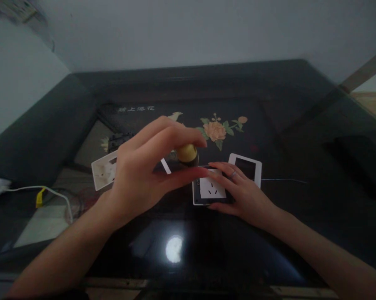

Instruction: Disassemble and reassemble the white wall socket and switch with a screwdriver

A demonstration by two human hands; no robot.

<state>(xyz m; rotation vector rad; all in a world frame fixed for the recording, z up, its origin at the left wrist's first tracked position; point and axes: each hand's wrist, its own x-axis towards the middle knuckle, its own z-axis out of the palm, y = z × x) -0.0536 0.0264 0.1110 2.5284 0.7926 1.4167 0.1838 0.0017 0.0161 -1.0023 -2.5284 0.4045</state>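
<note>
My left hand (144, 162) is closed round a screwdriver (187, 153) with a yellow and dark handle, seen from above. The handle stands nearly upright beside the left edge of a wall socket (212, 191). Its shaft and tip are mostly hidden by my thumb. The socket has a white slotted face on a black backing with a white rim, and lies face up on the glossy dark table (200, 250). My right hand (242, 193), with a ring on one finger, grips the socket from the right, with fingers at its top and bottom edges.
A white frame (258, 171) lies behind my right hand. Left of my left hand are a white housing (102, 173) and black parts (120, 139). A white cable (59, 192) with a yellow tag (39, 198) runs at the left. A wall (188, 33) stands behind the table.
</note>
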